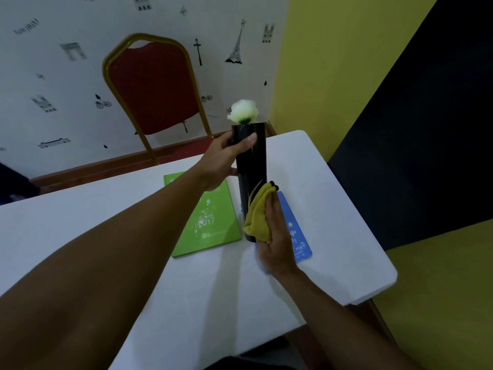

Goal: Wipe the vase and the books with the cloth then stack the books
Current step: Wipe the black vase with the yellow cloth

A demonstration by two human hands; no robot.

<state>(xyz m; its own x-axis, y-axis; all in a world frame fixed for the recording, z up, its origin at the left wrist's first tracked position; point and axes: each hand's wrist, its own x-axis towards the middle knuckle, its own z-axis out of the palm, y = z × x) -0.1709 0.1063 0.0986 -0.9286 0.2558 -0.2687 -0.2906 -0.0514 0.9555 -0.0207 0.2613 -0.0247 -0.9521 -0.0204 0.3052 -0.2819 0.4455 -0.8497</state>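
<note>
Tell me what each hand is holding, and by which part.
The left hand grips the black vase near its top rim. The right hand holds the bunched yellow cloth, pressing it against the lower part of the vase.

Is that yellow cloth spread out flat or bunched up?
Bunched up: the cloth is crumpled into folds under the right hand, pressed against the black vase.

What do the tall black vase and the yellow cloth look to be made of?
Tall black cylindrical vase: probably glazed ceramic, glass or plastic; glossy, with a bright streak reflected down its side. Yellow cloth: soft matte fabric, possibly microfibre; it bunches in folds under the right hand.
</note>
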